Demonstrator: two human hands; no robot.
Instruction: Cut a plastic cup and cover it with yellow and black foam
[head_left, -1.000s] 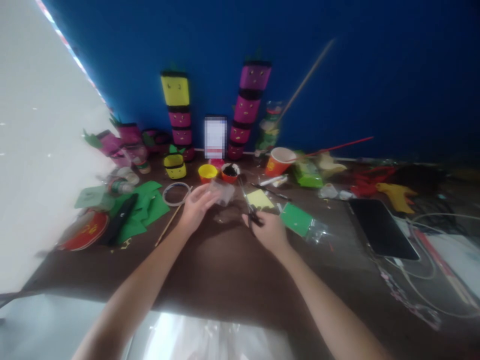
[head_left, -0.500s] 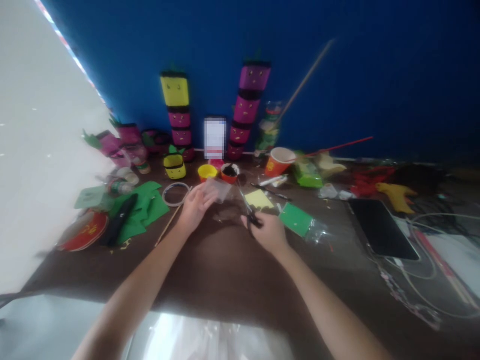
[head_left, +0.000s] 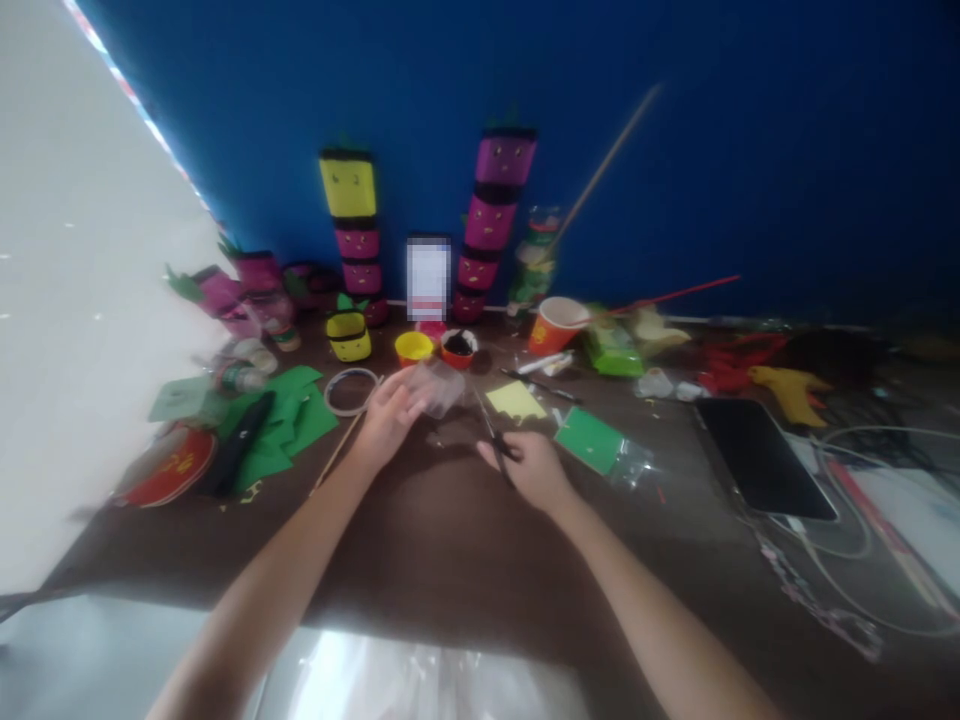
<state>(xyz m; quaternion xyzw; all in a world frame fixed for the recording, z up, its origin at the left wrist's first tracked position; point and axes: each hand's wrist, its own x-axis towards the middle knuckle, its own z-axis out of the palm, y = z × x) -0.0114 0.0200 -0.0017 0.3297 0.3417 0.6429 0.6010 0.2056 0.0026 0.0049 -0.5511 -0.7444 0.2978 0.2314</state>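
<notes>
My left hand is closed on a piece of clear plastic film, pinched above the middle of the dark table. Opposite it, my right hand grips a pair of scissors by the black handles, with the blades pointing up and left toward the film. A small gap separates the blades from the film. Just beyond the hands stand a yellow cup and a small orange cup with something dark inside. Yellow paper lies right of the scissors. Blur hides fine detail at the fingertips.
Two stacks of face boxes, one yellow-topped and one purple, rise before the blue wall. Left lie green sheets and a tape roll. Right are a paper cup, a green packet, a tablet and a yellow glue gun.
The plastic film has shifted and looks more crumpled in my left hand. My right hand has moved slightly left and down, with the scissors now closer to upright.
</notes>
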